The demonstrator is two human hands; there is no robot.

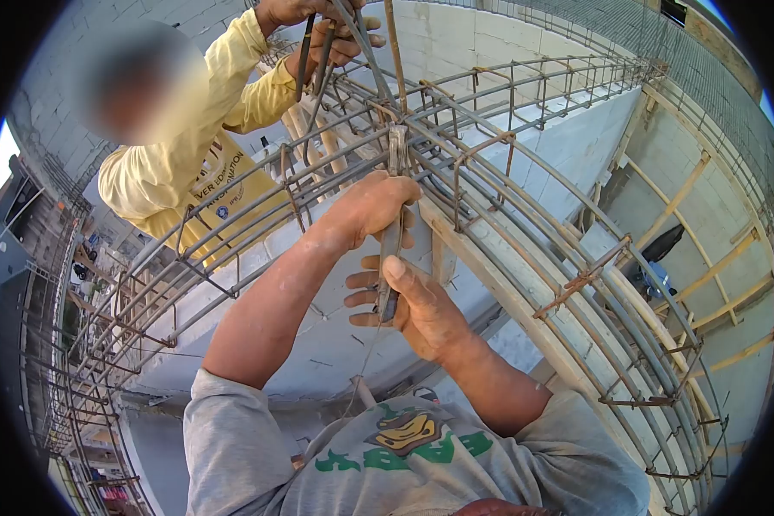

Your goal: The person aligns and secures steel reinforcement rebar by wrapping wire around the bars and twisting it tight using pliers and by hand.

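My left hand (380, 205) is wrapped round a narrow, worn grey bar-like piece (398, 153), which stands nearly upright; its exact kind I cannot make out. Lower down, my right hand (421, 308) has its thumb over the front of the same piece, with the fingers stretched out behind it. A thin wire (365, 370) hangs below my hands. Just beyond the piece's top, long steel rebars (464, 163) cross and meet in a cage. Part of the grey piece is hidden under my left hand.
A co-worker in a yellow shirt (176, 176) stands across the rebar, both hands (340, 39) at the upright bars above. Rebar cages curve away left (224, 232) and right (636, 318). A pale block wall (473, 43) lies behind; timber braces (679, 206) are at right.
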